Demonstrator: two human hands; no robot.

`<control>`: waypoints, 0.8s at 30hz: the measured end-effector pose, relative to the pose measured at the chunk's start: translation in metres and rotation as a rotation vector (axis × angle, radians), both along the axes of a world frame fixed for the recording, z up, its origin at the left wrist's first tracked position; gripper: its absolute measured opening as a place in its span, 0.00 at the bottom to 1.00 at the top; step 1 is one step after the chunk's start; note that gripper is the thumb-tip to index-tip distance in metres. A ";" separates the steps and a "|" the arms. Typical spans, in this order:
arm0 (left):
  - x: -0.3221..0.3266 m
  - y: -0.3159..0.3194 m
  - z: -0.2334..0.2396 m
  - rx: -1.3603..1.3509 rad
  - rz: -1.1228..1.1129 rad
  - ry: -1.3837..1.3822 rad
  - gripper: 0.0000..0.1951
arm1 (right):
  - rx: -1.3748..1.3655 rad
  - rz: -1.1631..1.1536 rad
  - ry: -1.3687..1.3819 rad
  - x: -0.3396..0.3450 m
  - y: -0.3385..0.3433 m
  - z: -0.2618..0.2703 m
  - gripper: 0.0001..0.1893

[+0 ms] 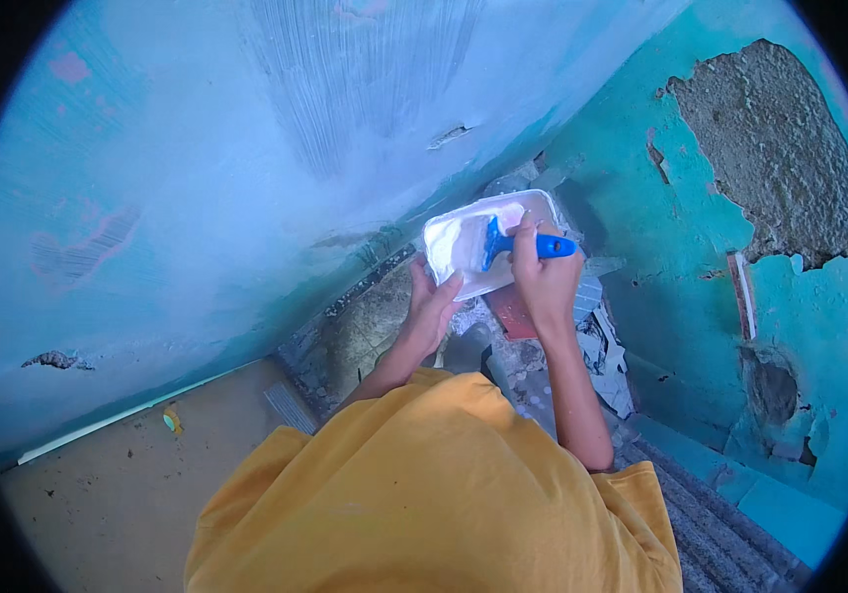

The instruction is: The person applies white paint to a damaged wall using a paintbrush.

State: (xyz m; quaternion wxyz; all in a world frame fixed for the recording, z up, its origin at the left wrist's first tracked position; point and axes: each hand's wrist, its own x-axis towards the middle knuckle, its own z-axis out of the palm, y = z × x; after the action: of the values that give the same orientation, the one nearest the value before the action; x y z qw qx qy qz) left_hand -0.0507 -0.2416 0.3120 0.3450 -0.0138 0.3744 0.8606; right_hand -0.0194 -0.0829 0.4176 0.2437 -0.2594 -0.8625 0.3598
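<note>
My left hand grips the near left corner of a white plastic tub, thumb over the rim. White paint coats the tub's floor and left wall. In my right hand is a wide paintbrush with a blue handle, held over the tub. Its bristles point left and are covered with white, so where they end and the paint begins is hard to tell. The handle's end, with a hanging hole, sticks out to the right of my fist.
Ahead and left stands a wall with streaky whitish paint over turquoise. The green wall on the right has a large patch of bare rough mortar. Debris and a red piece litter the floor below. A brown panel lies at lower left.
</note>
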 end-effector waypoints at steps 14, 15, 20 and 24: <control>0.012 0.017 -0.003 0.059 0.154 -0.015 0.29 | 0.048 -0.022 0.037 -0.012 0.001 0.001 0.17; 0.010 0.016 -0.003 0.059 0.148 -0.010 0.29 | 0.074 -0.058 0.013 -0.011 0.006 0.005 0.17; 0.001 0.012 -0.003 0.053 0.136 0.010 0.31 | 0.162 0.155 0.018 -0.004 -0.002 0.009 0.15; -0.007 0.001 0.000 -0.042 0.015 -0.008 0.34 | 0.058 0.306 -0.071 -0.011 0.008 0.019 0.14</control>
State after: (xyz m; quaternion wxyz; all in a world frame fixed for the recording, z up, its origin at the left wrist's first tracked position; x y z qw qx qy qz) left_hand -0.0580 -0.2404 0.3122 0.3395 -0.0276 0.3910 0.8550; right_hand -0.0308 -0.0754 0.4365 0.1627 -0.1305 -0.9100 0.3582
